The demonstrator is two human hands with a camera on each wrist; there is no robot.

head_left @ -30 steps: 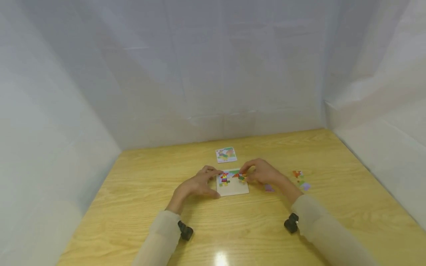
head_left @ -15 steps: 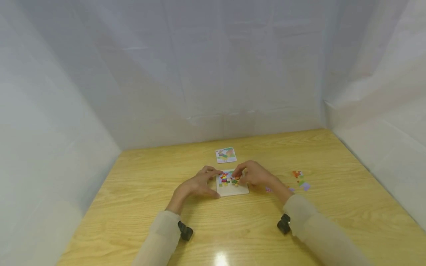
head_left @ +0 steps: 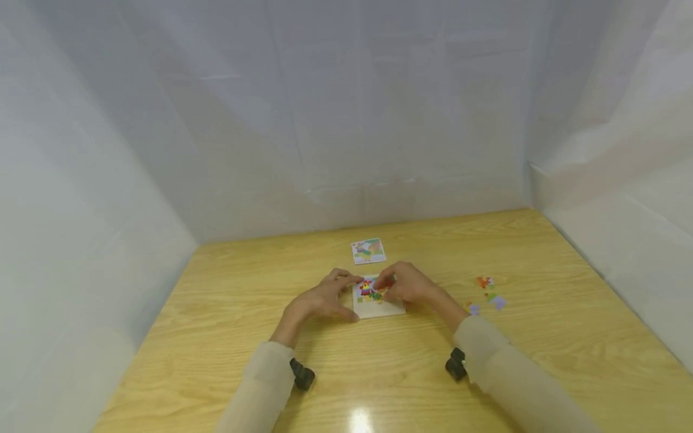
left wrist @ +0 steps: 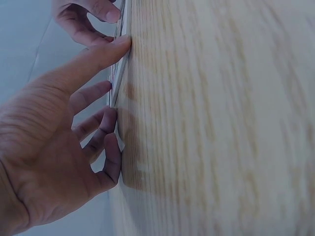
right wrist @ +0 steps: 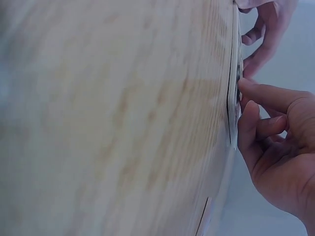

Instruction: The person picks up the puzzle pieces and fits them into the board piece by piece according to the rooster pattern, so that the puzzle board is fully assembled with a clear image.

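A small white puzzle board [head_left: 385, 309] lies flat on the wooden table, with several colourful pieces fitted in its upper part. My left hand [head_left: 349, 296] rests at the board's left edge, thumb at the near corner and fingertips at the far corner; the left wrist view shows the straight thumb [left wrist: 103, 54] against the thin board edge [left wrist: 119, 73]. My right hand [head_left: 385, 288] is over the board's right half, its curled fingers on a green and orange puzzle piece [head_left: 376, 295]. In the right wrist view its fingertips [right wrist: 248, 93] touch the board [right wrist: 231, 103].
A picture card [head_left: 369, 251] lies just beyond the board. Loose pieces sit to the right: an orange one [head_left: 484, 281], a green and purple one [head_left: 495, 300] and a purple one [head_left: 474, 309]. White sheets wall in the table [head_left: 216, 337] on three sides.
My right hand has slid left across the board with the piece, from the right edge toward the middle. The left hand has stayed in place.
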